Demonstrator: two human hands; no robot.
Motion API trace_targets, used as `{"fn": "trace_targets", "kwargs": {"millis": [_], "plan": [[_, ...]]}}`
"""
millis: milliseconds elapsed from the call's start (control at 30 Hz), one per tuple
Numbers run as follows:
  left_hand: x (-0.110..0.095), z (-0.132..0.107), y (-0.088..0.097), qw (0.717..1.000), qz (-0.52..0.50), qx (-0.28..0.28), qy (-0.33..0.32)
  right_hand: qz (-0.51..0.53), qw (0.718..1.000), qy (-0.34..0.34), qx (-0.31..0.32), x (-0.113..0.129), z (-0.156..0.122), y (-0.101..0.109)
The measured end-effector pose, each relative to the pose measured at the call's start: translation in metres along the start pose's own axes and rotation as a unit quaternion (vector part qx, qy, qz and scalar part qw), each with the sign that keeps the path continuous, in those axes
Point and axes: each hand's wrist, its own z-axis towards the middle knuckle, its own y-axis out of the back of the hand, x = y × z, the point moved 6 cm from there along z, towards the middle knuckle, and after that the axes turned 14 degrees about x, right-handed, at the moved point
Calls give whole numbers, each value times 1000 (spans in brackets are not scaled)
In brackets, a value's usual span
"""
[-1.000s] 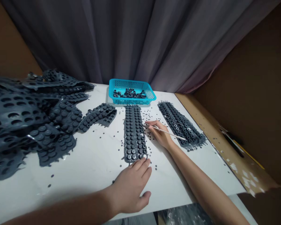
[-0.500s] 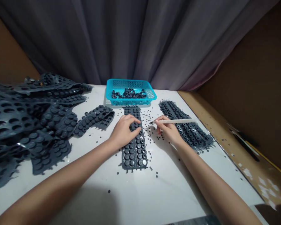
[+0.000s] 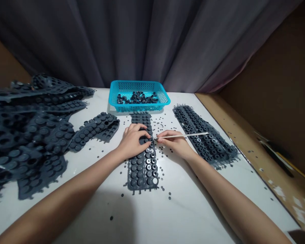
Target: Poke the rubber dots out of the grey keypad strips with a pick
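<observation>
The dark grey rubber strip (image 3: 142,169) under the left hand (image 3: 132,142) carries studded rows. The thin stick (image 3: 189,135) in the right hand (image 3: 175,145) is white.

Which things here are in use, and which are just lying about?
In use: middle rubber strip, under the left hand; thin white stick, held by the right hand.
Lying about: blue basket, strip at right, short strip, pile of sheets, loose dots.

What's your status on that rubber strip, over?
Left hand pressing centre rubber strip. Right hand pinching thin stick, tip at strip. Loose discs scattered alongside.
</observation>
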Motion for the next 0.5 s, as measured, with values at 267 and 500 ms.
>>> {"fn": "trace_targets", "kwargs": {"millis": [267, 500], "plan": [[4, 0, -7, 1000, -8, -21, 1, -31, 997, 40, 53, 7, 2, -10], [4, -1, -8, 999, -6, -33, 3, -103, 991, 32, 78, 13, 5, -12]]}}
